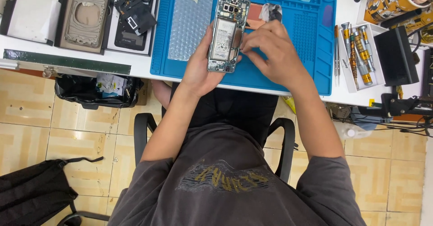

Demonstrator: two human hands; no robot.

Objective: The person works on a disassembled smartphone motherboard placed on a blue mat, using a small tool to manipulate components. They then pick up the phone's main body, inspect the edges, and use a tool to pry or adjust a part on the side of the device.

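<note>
phone repair workshop — blue mat (311, 50), screwdrivers (358, 50)

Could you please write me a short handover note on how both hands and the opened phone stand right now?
Left hand: grips the opened phone from its left side, holding it over the blue work mat, battery and boards facing up.
Right hand: fingertips at the phone's right edge, about midway down; whether they pinch anything is too small to tell.
Nearby: bubble wrap on the mat's left part, precision screwdrivers in a white tray to the right, a phone back frame in a box at upper left.
Done: back cover is off, internals exposed.
Left: battery and boards remain in the phone.
</note>
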